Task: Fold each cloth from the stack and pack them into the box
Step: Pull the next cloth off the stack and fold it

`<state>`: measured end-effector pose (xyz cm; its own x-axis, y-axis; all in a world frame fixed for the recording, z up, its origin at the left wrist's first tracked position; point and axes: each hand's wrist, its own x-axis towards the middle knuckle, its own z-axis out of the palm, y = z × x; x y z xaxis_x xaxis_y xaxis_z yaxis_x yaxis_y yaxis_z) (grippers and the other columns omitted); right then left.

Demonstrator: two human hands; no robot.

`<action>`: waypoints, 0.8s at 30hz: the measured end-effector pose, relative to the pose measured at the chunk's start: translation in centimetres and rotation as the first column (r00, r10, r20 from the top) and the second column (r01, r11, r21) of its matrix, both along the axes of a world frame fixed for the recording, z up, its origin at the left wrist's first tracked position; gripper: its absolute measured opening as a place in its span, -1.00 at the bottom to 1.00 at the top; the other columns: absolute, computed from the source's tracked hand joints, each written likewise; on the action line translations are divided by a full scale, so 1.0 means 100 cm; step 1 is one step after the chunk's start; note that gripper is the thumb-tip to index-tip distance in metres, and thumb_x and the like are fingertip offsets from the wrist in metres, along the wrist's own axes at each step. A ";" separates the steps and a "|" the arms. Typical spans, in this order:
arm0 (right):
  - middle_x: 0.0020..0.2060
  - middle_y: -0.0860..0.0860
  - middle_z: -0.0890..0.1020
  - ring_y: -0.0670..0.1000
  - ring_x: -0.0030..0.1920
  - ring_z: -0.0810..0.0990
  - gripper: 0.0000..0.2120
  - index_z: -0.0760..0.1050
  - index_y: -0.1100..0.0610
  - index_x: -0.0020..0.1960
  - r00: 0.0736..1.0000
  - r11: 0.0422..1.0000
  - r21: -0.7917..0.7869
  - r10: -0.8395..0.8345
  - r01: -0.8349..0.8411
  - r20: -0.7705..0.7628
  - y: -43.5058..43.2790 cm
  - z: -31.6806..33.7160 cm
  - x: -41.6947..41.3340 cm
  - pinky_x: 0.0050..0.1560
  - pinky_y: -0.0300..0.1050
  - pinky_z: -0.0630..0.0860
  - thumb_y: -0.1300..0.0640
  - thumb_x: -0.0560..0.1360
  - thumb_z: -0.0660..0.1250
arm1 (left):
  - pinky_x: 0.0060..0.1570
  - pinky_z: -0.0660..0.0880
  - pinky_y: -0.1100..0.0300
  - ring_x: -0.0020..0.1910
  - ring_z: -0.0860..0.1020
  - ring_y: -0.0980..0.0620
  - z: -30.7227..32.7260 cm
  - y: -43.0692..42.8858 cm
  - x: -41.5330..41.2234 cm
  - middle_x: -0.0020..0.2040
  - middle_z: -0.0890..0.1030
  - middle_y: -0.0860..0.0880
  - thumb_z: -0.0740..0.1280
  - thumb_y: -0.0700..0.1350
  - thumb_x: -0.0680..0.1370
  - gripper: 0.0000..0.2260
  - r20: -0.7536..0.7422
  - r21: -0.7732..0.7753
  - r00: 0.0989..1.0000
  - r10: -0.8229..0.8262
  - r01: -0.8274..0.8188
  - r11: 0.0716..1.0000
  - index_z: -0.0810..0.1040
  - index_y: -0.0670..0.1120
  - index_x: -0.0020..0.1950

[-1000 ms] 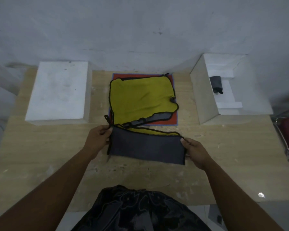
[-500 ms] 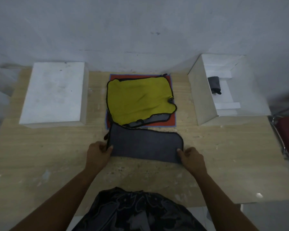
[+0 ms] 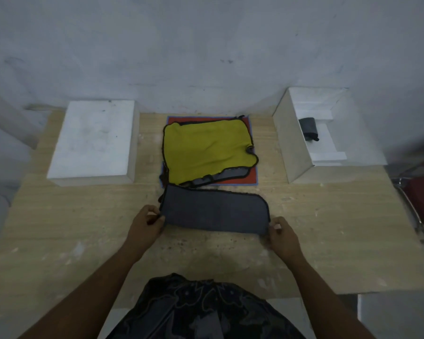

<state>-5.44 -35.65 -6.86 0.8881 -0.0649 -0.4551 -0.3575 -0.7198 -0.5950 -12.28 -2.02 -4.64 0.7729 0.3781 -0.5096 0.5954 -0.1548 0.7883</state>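
1. Head view: a folded grey cloth (image 3: 214,211) lies flat as a long strip in the middle of the surface (image 3: 328,228), just in front of the stack (image 3: 206,149).
2. The left hand (image 3: 146,225) has its fingers pinched on the strip's left end.
3. The right hand (image 3: 280,234) has its fingers curled at the right end, touching it; whether they grip it cannot be told.
4. The stack, yellow cloth on top, sits at the far edge's middle.
5. The open box (image 3: 294,143) stands at the far right corner, with a dark rolled cloth (image 3: 309,129) inside.
6. A closed white box (image 3: 93,140) sits at the far left corner.
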 end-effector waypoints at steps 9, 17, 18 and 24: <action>-0.35 0.12 0.51 0.06 -0.34 0.45 -0.89 0.56 0.24 0.01 0.979 0.971 0.237 0.074 -0.028 -0.187 -0.043 0.014 -0.017 -0.31 -0.12 0.38 0.31 0.52 0.29 | -0.07 0.48 0.17 0.00 0.55 0.03 0.003 0.010 -0.033 0.10 0.57 -0.06 0.41 -0.32 0.46 -0.65 -0.144 -0.026 0.957 -0.251 0.250 0.968 0.53 -0.06 0.20; -0.10 0.18 0.63 0.11 -0.11 0.59 -0.90 0.61 0.12 -0.02 0.990 0.904 0.404 -0.118 0.142 -0.083 -0.033 0.003 0.010 -0.11 -0.05 0.51 0.24 0.50 0.35 | -0.15 0.42 0.17 -0.05 0.51 -0.10 -0.002 0.006 -0.017 -0.10 0.52 -0.05 0.38 -0.17 0.52 -0.85 -0.084 0.039 0.991 -0.103 0.106 0.994 0.60 -0.03 0.08; -0.10 0.19 0.63 0.10 -0.12 0.59 -0.89 0.60 0.09 -0.04 0.987 0.892 0.424 -0.132 0.158 -0.091 -0.030 0.002 0.014 -0.12 -0.05 0.52 0.25 0.51 0.34 | -0.17 0.44 0.20 -0.05 0.50 -0.08 -0.002 0.006 -0.012 -0.11 0.53 -0.02 0.38 -0.17 0.52 -0.84 -0.069 0.027 0.995 -0.073 0.075 0.997 0.59 -0.05 0.09; -0.17 0.17 0.66 0.16 -0.13 0.63 -0.87 0.58 0.16 0.00 0.992 0.963 0.240 -0.123 0.122 -0.008 -0.018 -0.012 0.033 -0.15 -0.03 0.53 0.14 0.55 0.29 | 0.06 0.55 -0.10 -0.07 0.59 -0.14 -0.006 -0.002 0.015 -0.09 0.62 -0.07 0.30 -0.08 0.58 -0.73 -0.090 0.087 0.996 0.017 -0.009 0.996 0.54 -0.16 0.24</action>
